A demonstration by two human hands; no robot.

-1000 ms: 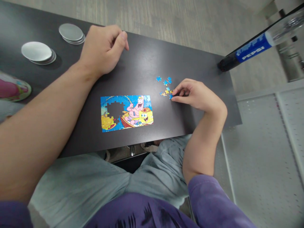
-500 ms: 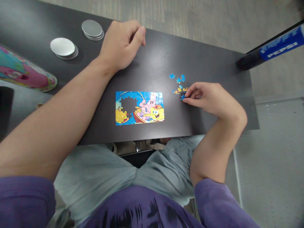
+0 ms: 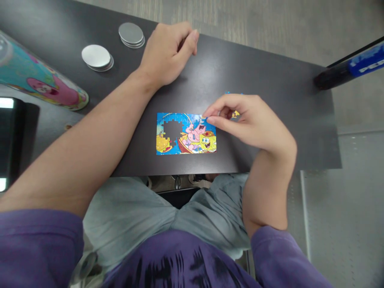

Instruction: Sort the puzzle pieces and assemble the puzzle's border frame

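Observation:
A partly assembled cartoon jigsaw puzzle [image 3: 196, 140] lies flat on the dark table, with a gap in its left half where the table shows through. My right hand [image 3: 237, 116] pinches a small blue puzzle piece [image 3: 205, 119] just over the puzzle's upper right corner. Some loose pieces [image 3: 236, 114] lie behind that hand and are mostly hidden by it. My left hand [image 3: 172, 52] rests on the table beyond the puzzle, its fingers curled together; whether anything is inside them is hidden.
Two stacks of round metal discs, one nearer [image 3: 96, 56] and one farther [image 3: 131, 34], stand at the upper left. A colourful cartoon cylinder [image 3: 57, 88] is at the left, near a dark device [image 3: 12, 140]. A Pepsi bottle [image 3: 345, 74] lies at the right.
My right hand has moved left from the loose pieces to the puzzle's upper right corner, carrying a blue piece. The whole view has shifted slightly; my left hand keeps its pose.

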